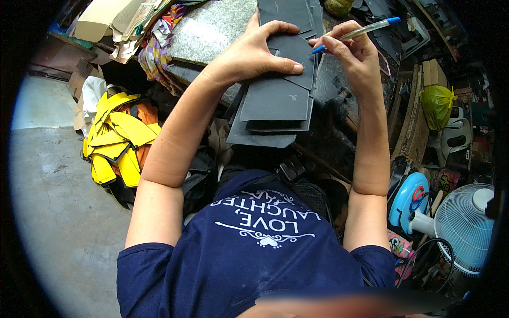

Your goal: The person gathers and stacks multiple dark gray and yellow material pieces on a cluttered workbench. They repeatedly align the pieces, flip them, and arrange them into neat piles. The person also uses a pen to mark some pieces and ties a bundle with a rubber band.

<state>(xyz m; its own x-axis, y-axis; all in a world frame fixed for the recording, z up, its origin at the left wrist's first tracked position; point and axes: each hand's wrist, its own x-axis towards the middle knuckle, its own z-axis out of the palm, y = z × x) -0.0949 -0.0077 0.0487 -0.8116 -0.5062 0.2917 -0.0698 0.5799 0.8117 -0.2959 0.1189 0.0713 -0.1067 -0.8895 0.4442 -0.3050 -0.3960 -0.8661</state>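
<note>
Dark grey flat sheets [275, 107] lie overlapped in a loose pile in front of me, and one of them has a small pale mark. My left hand [254, 53] rests on the upper pieces with thumb and index finger spread wide apart, pressing on them. Its other fingers are partly hidden. A clear ballpoint pen [367, 29] with blue ends is pinched in my right hand [354, 53]. The pen's lower blue end is at the right edge of the sheet between my hands; whether it touches, I cannot tell.
To my left, yellow cut pieces [119, 132] are heaped above the grey floor [58, 206]. A pale speckled slab [212, 32] lies beyond my left forearm. A hammer-like tool [339, 106] lies by my right forearm. A white-and-blue fan [464, 228] stands at lower right.
</note>
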